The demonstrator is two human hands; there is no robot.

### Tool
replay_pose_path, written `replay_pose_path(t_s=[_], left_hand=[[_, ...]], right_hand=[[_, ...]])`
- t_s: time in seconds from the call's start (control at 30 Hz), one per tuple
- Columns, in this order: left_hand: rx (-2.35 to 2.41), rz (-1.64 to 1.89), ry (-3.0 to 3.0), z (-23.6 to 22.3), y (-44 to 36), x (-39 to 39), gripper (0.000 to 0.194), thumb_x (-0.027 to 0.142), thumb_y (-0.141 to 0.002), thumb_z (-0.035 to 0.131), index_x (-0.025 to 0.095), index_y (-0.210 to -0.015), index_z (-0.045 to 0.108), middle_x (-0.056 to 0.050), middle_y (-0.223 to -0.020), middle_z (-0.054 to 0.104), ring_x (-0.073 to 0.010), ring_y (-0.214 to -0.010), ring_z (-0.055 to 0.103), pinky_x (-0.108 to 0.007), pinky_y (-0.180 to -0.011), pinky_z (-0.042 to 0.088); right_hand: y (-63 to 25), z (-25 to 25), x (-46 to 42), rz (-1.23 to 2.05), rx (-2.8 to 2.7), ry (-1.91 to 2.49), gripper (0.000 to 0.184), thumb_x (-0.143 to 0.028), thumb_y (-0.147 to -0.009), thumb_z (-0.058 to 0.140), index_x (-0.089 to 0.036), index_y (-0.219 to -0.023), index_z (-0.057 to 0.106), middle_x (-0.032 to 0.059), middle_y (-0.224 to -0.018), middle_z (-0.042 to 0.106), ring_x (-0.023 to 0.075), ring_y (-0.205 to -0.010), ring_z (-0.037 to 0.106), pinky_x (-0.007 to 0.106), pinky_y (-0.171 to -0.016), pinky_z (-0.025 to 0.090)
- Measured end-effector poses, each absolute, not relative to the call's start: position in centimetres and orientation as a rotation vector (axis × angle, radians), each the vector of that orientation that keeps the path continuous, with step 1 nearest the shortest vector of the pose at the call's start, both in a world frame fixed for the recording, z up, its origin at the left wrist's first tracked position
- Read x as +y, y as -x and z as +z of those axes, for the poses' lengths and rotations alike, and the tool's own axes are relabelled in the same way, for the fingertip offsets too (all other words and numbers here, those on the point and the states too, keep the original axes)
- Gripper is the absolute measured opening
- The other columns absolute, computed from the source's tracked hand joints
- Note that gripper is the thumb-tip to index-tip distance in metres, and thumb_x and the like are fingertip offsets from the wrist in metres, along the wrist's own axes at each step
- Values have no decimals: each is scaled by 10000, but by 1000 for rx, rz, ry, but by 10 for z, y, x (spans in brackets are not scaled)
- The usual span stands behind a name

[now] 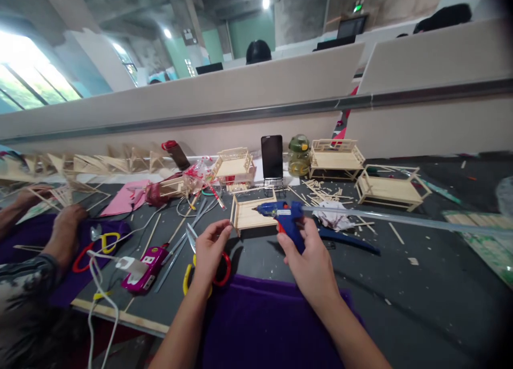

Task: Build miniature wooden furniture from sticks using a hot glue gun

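Note:
My right hand [312, 262] is wrapped round the handle of a blue hot glue gun [292, 219], whose nozzle points left. A long clear glue stick [401, 219] runs out of its back to the right. Behind the nozzle stands a small wooden model bench [250, 215] with thin rails. My left hand [210, 246] is by the bench's front left corner, thumb and fingertips pressed together; anything between them is too small to make out. Scissors [225, 273] with red and yellow handles lie partly hidden under my left hand. Purple cloth [272, 326] lies along the near table edge.
More model benches [336, 160] stand at the back, near a phone [272, 156] on a stand and a green bottle [299, 156]. Wood sticks [320, 190] and crumpled paper [334, 215] lie behind the glue gun. Left are a purple power strip [146, 270] and a co-worker's hands [68, 224].

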State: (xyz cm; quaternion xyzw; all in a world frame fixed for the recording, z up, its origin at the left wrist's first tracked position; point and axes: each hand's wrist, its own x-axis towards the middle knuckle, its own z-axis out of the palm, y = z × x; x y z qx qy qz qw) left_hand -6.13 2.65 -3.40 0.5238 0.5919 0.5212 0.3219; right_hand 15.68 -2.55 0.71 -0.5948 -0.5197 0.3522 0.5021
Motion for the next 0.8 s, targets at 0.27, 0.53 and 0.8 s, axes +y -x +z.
replay_pose_path(t_s=[0.27,0.53,0.8], left_hand=[[1591,1301,-1466,-39,64,35,291,406,-757,662,156,-897,712,-59,-832,713,-172,-713,615,-284,-683,471],[1643,1307,-1634,-32,69,39,247,388,-761,661,181,-882,720,-42,-809,708,-173,-717,620,-268,-657,468],[1672,1314,-1626,-30,64,40,224,368,-764,665,169,-851,722,-19,-732,690,-145,-648,585,-253,-634,452]], right_hand=[[-132,-13,-14,1017,-1233,1237,333,-270,-846,536,-208,-1168,478,78,-1040,691,159,-645,671,276,-560,517],[-121,-26,-16,994,-1248,1314,340,-306,-851,554,-216,-1170,477,79,-1031,684,183,-723,663,268,-555,504],[-120,-30,-14,1065,-1282,1372,362,-316,-873,522,-214,-1211,442,87,-1046,684,147,-583,629,254,-527,467]])
